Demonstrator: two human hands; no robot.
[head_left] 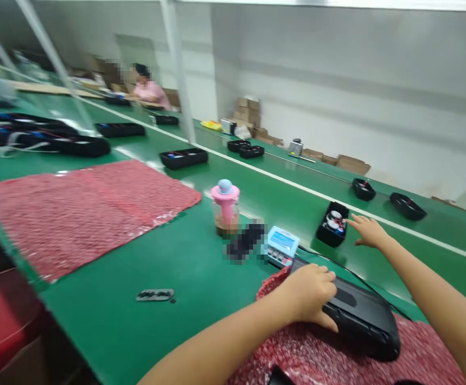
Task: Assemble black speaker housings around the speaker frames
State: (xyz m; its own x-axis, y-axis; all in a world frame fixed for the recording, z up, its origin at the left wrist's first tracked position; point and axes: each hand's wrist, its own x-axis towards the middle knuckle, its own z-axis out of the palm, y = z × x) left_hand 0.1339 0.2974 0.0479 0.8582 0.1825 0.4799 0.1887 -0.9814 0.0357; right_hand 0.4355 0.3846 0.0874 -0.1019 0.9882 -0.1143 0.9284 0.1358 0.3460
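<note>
My left hand (310, 294) rests curled on the near end of a long black device (361, 318) that lies on a red bubble-wrap sheet (321, 353). My right hand (368, 231) reaches out with fingers spread, just beside a black tray (324, 234) of small parts on the green conveyor belt (289, 198). The right hand touches or nearly touches the tray's right edge and holds nothing.
A blue-and-white meter (282, 245) and a pink-capped jar (225, 207) stand ahead of the device. A larger red bubble-wrap sheet (76, 211) covers the bench on the left. Several black trays (184, 157) ride the belt. A person in pink (149, 90) sits far off.
</note>
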